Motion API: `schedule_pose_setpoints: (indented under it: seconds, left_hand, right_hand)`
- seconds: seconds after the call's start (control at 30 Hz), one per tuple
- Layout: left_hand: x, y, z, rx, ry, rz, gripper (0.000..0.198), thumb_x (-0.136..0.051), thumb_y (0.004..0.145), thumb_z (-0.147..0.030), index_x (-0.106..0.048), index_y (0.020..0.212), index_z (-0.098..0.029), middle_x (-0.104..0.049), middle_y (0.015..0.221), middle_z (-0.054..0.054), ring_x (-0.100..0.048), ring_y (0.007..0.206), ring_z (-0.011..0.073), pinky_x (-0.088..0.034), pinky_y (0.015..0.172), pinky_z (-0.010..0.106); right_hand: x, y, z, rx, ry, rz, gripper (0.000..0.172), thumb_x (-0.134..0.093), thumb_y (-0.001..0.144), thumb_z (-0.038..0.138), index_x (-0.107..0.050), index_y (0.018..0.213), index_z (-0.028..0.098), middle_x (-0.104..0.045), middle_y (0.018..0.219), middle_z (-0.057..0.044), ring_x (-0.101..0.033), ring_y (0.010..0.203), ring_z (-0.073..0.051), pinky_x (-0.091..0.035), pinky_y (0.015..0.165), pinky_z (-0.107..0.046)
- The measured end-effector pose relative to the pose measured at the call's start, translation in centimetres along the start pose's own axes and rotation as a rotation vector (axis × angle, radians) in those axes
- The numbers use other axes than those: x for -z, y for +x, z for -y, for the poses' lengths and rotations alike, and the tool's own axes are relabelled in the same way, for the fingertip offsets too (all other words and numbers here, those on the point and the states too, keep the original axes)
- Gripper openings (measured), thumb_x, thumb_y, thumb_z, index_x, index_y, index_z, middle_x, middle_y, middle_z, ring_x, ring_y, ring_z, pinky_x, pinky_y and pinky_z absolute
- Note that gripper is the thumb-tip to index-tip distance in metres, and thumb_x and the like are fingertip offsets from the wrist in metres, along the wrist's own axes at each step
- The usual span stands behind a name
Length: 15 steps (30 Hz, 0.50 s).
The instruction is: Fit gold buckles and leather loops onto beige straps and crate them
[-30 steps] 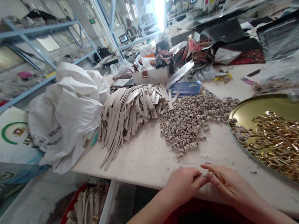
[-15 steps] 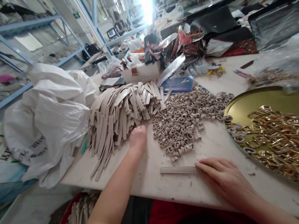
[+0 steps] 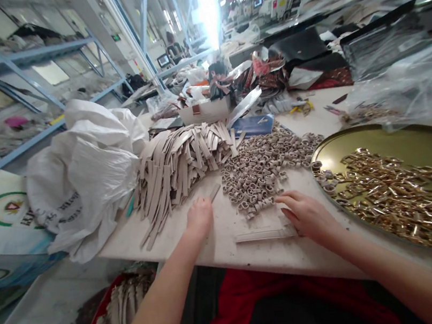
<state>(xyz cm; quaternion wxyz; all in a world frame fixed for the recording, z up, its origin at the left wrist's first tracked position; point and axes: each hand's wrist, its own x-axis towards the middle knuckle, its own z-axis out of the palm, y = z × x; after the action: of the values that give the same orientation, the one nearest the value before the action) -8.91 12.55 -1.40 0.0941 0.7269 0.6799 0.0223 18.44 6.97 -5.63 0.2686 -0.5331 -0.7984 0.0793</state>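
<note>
My left hand [image 3: 200, 217] is closed around a narrow grey-beige leather strip [image 3: 215, 192], whose end sticks out past the fingers. It is just in front of a heap of similar strips [image 3: 177, 162]. My right hand [image 3: 309, 217] is at the near edge of a pile of small beige leather loops [image 3: 252, 175], fingertips by the closest loops and thumb apart from the fingers. Below it, another strap piece [image 3: 265, 236] lies flat on the table, its right end partly behind the thumb.
A round gold tray [image 3: 382, 131] with many gold metal buckles [image 3: 399, 194] stands on the right. White sacks [image 3: 84, 176] slump at the left. Behind are a blue booklet [image 3: 253, 126], a carton [image 3: 205, 112] and plastic bags. A red bin [image 3: 96, 315] of strips stands below the table edge.
My left hand has drawn back slightly from the strip heap, a strip now showing in it. My right hand has lifted off the flat strap and moved forward to the loops.
</note>
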Motion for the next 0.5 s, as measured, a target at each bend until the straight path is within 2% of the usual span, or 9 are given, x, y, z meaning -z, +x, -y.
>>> schedule_pose_setpoints:
  seconds: [0.07,0.13,0.23,0.33,0.43,0.5]
  left_hand:
    - [0.4,0.0,-0.1,0.004,-0.113,0.011,0.03,-0.037,0.078,-0.005,-0.057,0.099,-0.009,-0.057,0.104,0.015,-0.051,0.102,0.0228,-0.038,0.09,0.036]
    - [0.9,-1.2,0.1,0.005,-0.256,0.053,0.03,-0.037,0.078,-0.007,-0.058,0.099,-0.01,-0.06,0.099,0.012,-0.054,0.096,0.0199,-0.042,0.085,0.032]
    - [1.2,-4.0,0.1,0.016,-0.478,0.167,0.027,-0.039,0.079,-0.015,-0.059,0.097,-0.011,-0.064,0.085,0.006,-0.059,0.075,0.0131,-0.047,0.067,0.023]
    - [0.8,-6.5,-0.7,0.105,-0.788,0.317,0.025,-0.042,0.077,-0.019,-0.057,0.095,-0.011,-0.061,0.073,0.002,-0.055,0.056,0.0073,-0.043,0.051,0.016]
    - [0.3,-7.6,-1.9,0.29,-1.255,0.484,0.021,-0.048,0.071,-0.018,-0.055,0.09,-0.013,-0.056,0.066,-0.001,-0.049,0.049,0.0044,-0.038,0.046,0.014]
    - [0.2,-7.9,-2.8,0.353,-1.422,0.549,0.022,-0.052,0.066,-0.016,-0.055,0.087,-0.014,-0.057,0.071,-0.001,-0.052,0.053,0.0048,-0.039,0.047,0.014]
  right_hand:
    - [-0.1,1.7,-0.2,0.021,-0.046,0.065,0.028,-0.042,0.081,0.011,-0.062,0.099,0.015,-0.062,0.1,-0.011,-0.059,0.087,-0.021,-0.045,0.078,-0.032]
    - [-0.3,2.9,-0.3,0.048,-0.099,0.142,0.026,-0.043,0.079,0.01,-0.063,0.096,0.015,-0.063,0.094,-0.01,-0.059,0.082,-0.02,-0.044,0.075,-0.03]
    - [-0.5,3.6,-0.9,0.093,-0.162,0.201,0.02,-0.045,0.081,0.015,-0.063,0.091,0.014,-0.062,0.085,-0.01,-0.059,0.076,-0.02,-0.042,0.07,-0.029]
    - [-0.7,3.2,-2.0,0.106,-0.141,0.183,0.019,-0.045,0.084,0.021,-0.062,0.088,0.013,-0.061,0.084,-0.011,-0.058,0.073,-0.02,-0.042,0.068,-0.03]
    - [-0.4,2.4,-2.4,-0.018,0.005,0.132,0.017,-0.047,0.082,0.025,-0.059,0.088,0.015,-0.061,0.083,-0.009,-0.058,0.071,-0.02,-0.043,0.067,-0.032]
    - [0.1,1.8,-1.8,-0.17,0.2,0.106,0.016,-0.05,0.079,0.028,-0.056,0.089,0.016,-0.061,0.077,-0.006,-0.058,0.068,-0.018,-0.044,0.066,-0.032]
